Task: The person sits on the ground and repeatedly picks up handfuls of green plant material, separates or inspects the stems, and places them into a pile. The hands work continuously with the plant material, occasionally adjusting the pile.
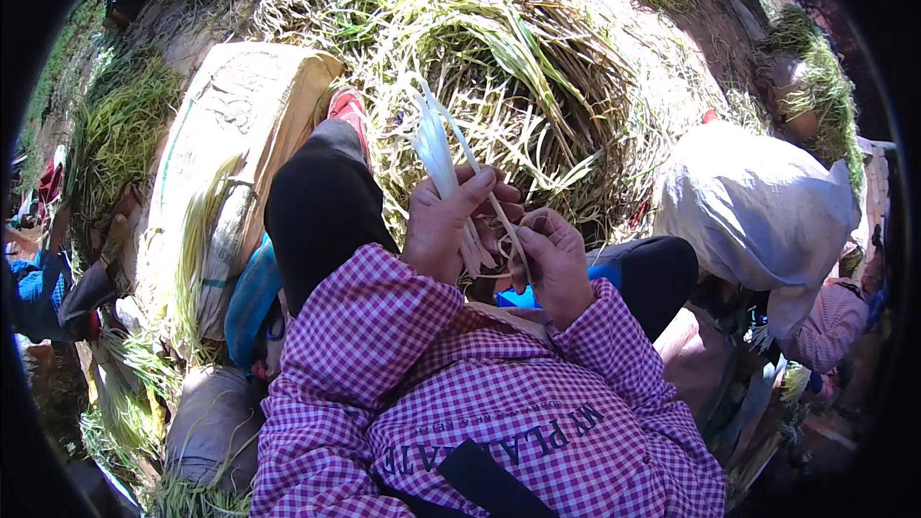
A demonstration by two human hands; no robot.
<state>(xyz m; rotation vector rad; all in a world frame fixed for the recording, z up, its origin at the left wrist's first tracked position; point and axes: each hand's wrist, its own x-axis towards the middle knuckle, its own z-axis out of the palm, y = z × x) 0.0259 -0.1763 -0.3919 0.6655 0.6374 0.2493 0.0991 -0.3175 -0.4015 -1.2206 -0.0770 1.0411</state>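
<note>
My left hand (445, 224) grips a small bundle of pale, whitish plant stalks (434, 144) upright, with its cut-looking lower ends poking out below the fingers. One thin pale stalk (483, 176) slants from the top of the bundle down to my right hand (560, 266). Thumb and fingers of that hand pinch its lower part. Loose thin strands hang between the two hands. Beyond them lies a heap of green and straw-coloured leaves and stalks (504, 86). Part of a bright blue object (519, 298) shows under my hands, its kind unclear.
A large pale woven sack (216, 93) lies left of my dark-clad knee (324, 180), with long yellowish stalks (191, 244) on its side. A white cloth or sack (748, 194) bulges at right. Other people are nearby; a checked sleeve (827, 324) shows at far right.
</note>
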